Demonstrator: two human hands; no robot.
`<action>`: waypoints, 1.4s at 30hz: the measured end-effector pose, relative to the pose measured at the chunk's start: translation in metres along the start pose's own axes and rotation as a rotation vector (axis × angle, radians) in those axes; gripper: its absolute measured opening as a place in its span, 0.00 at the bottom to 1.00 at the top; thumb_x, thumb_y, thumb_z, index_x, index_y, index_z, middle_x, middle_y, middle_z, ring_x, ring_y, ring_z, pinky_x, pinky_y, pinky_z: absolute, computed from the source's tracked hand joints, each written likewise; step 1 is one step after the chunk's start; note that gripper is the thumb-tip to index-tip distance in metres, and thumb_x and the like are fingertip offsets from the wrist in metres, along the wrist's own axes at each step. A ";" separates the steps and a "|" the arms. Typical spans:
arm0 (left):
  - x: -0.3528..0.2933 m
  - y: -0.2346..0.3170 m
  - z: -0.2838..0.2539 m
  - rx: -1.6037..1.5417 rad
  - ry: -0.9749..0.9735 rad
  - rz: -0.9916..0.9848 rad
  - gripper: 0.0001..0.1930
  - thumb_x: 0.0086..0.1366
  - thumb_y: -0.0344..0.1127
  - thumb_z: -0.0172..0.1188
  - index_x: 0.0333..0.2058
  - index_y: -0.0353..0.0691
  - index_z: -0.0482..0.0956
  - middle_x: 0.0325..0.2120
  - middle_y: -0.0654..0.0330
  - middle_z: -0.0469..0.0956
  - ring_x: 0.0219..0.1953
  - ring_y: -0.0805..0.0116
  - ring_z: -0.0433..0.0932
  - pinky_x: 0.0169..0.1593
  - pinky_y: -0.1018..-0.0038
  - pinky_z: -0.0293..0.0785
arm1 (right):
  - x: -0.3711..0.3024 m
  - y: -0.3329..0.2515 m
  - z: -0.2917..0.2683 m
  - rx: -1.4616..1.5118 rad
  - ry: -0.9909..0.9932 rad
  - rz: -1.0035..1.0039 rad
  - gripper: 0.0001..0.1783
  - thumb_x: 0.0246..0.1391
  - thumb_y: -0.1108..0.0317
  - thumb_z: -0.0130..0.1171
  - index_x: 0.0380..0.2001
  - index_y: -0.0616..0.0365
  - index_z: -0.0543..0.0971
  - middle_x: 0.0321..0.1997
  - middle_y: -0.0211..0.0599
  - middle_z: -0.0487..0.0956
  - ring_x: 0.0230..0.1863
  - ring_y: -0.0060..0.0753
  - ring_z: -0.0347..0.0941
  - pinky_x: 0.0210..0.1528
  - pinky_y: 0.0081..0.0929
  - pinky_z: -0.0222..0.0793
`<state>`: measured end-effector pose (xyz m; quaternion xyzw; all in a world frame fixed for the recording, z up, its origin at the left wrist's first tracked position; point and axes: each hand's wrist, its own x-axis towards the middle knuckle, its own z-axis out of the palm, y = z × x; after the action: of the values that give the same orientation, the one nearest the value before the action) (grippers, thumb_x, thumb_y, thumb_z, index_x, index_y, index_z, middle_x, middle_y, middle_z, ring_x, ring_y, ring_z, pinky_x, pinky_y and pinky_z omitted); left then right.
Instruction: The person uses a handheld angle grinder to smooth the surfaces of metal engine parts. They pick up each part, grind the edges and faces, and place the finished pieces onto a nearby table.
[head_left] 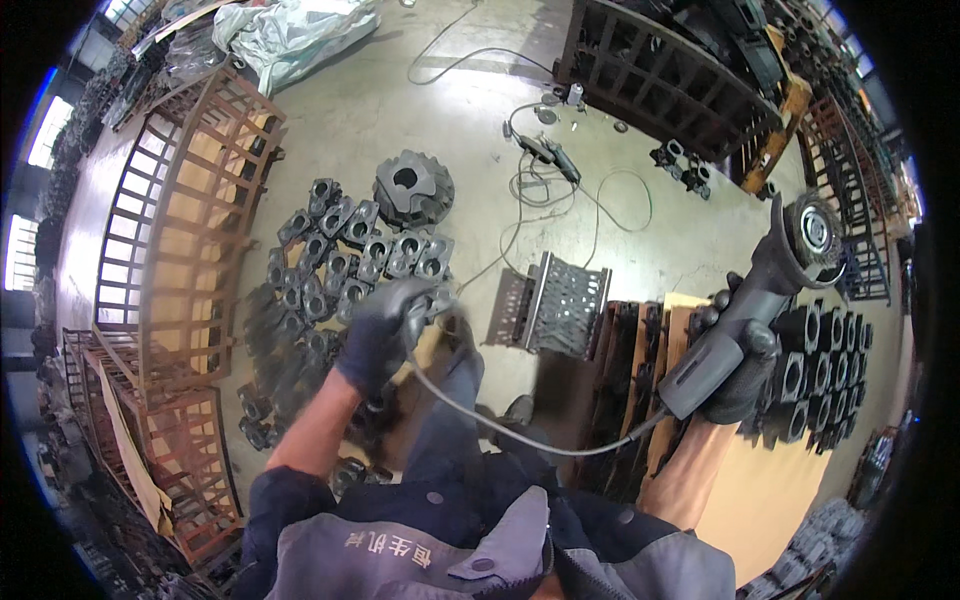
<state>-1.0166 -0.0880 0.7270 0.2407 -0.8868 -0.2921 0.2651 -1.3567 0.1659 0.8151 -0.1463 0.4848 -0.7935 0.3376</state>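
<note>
My right hand (745, 375), in a dark glove, grips a grey-black angle grinder (715, 345) by its body. The grinder is raised at the right, with its guard and round disc (815, 235) at the upper end. From its lower end a grey power cable (520, 435) loops across my front to my left hand (395, 320). That gloved hand is closed round the cable, though its fingers are partly hidden. Below and beyond it, many dark metal castings (375, 255) with round holes stand grouped on the floor. A large toothed round casting (415, 195) lies behind them.
Rusty slatted metal crates (190, 240) line the left; a dark one (670, 85) stands at the far right. A perforated metal step (565, 300) is ahead. Another tool (550, 160) lies among looped cables. Stacked castings (820, 370) and tan board (765, 490) are at my right.
</note>
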 end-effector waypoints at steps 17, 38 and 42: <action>0.494 -0.005 -0.015 0.253 0.563 0.973 0.15 0.66 0.36 0.54 0.51 0.49 0.77 0.52 0.50 0.78 0.53 0.51 0.79 0.53 0.60 0.79 | 0.268 -0.007 0.066 -0.068 -0.063 -0.172 0.33 0.50 0.57 0.60 0.57 0.64 0.68 0.49 0.44 0.76 0.47 0.43 0.75 0.52 0.37 0.74; 0.519 -0.369 0.268 -0.221 0.068 -0.057 0.18 0.60 0.27 0.56 0.51 0.37 0.74 0.48 0.46 0.76 0.47 0.50 0.78 0.49 0.63 0.77 | 0.553 0.170 0.057 -0.384 0.080 0.320 0.28 0.43 0.60 0.63 0.48 0.63 0.76 0.35 0.41 0.81 0.35 0.42 0.79 0.42 0.36 0.79; 0.501 -0.388 0.369 -0.119 0.199 0.107 0.17 0.60 0.28 0.54 0.48 0.34 0.76 0.52 0.45 0.74 0.54 0.49 0.75 0.59 0.62 0.72 | 0.606 0.201 0.043 -0.539 0.025 0.286 0.26 0.43 0.61 0.62 0.45 0.64 0.76 0.36 0.39 0.79 0.36 0.39 0.77 0.44 0.35 0.76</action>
<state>-1.5089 -0.5118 0.3875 0.2047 -0.8488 -0.3045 0.3806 -1.6958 -0.3342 0.6041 -0.1511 0.6977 -0.5822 0.3892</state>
